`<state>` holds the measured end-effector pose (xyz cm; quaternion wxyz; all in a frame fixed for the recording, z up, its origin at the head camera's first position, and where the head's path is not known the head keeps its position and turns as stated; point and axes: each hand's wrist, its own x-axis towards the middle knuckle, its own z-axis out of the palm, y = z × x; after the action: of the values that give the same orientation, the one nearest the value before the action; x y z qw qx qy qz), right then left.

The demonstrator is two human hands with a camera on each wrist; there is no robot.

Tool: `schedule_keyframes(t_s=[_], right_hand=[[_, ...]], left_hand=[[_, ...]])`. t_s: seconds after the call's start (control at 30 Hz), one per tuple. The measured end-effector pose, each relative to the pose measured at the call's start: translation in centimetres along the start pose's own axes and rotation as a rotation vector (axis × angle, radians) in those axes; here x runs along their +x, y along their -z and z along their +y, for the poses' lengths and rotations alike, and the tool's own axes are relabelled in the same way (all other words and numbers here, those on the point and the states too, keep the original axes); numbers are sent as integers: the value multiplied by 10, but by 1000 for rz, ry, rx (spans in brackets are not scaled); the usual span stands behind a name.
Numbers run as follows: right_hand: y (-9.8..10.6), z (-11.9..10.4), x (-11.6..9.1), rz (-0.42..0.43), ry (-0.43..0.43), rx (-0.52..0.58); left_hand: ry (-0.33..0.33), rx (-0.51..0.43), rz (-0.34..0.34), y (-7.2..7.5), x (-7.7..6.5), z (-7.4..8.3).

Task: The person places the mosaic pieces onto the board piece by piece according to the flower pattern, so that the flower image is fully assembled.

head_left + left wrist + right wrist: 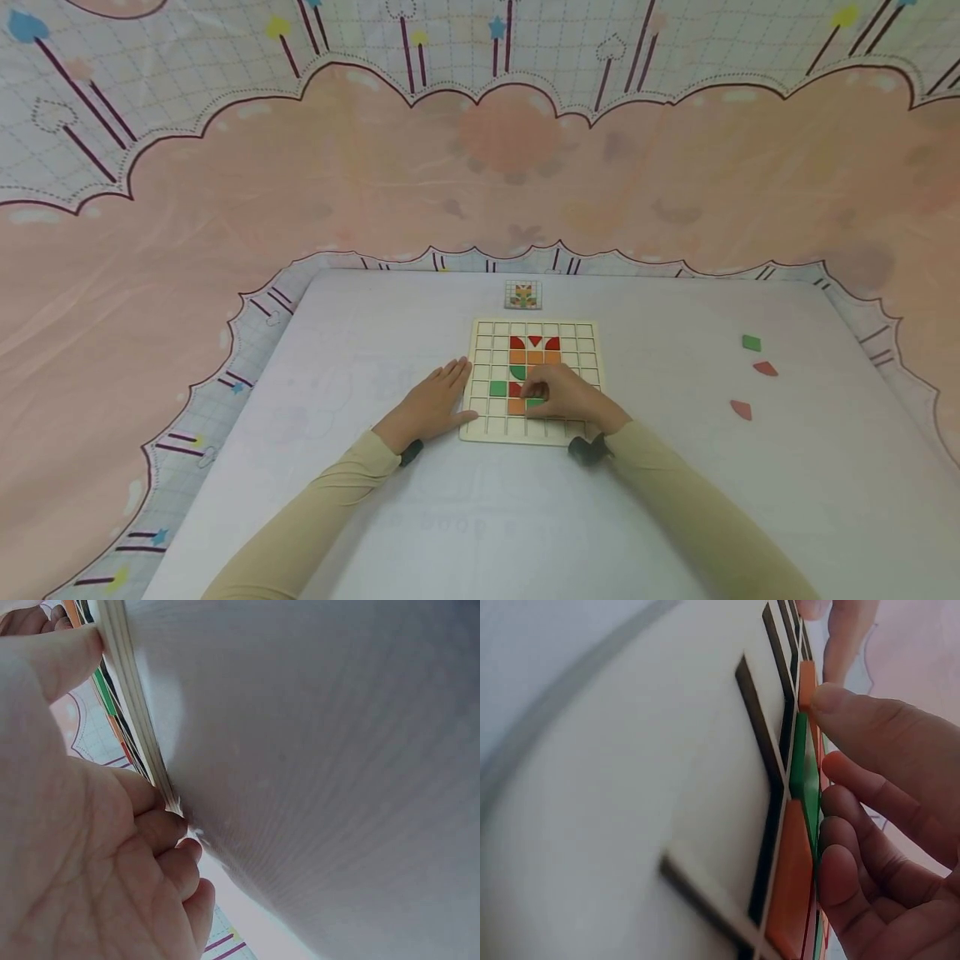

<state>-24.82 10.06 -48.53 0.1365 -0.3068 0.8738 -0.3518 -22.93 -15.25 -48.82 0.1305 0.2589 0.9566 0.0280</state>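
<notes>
A square wooden grid board point(491, 425) lies on the white table, with red, orange and green tiles in its middle cells. My left hand point(427, 408) rests at the board's left side, thumb and fingertips touching its edge; the left wrist view shows the board's layered edge point(120, 675) against them. Over the lower middle of the board is my right hand point(566, 393), fingers bent down near a red tile point(515, 389). In the right wrist view, the right thumb touches an orange tile point(807, 679) beside a green tile point(799, 757). Whether these fingers pinch a tile is hidden.
A small pattern card point(522, 294) lies behind the board. Off to the right on the table point(675, 467) are a loose green tile point(752, 342) and two red tiles, one red tile point(765, 368) farther back than the other red tile point(742, 409). A patterned cloth point(225, 208) surrounds the table.
</notes>
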Motion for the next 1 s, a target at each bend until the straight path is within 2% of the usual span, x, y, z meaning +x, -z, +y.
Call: schedule_keyframes(t_s=[0.2,0.63,1.0], right_hand=[[-3,-1,3,5,-3,-42],[-4,-4,5,3,-47,-21],[12,5,-9,5,-45,59]], left_hand=[[-1,10,-3,-1,0,0],[-2,16,1,-2,0,-1],[2,10,3,-2,1,-1]])
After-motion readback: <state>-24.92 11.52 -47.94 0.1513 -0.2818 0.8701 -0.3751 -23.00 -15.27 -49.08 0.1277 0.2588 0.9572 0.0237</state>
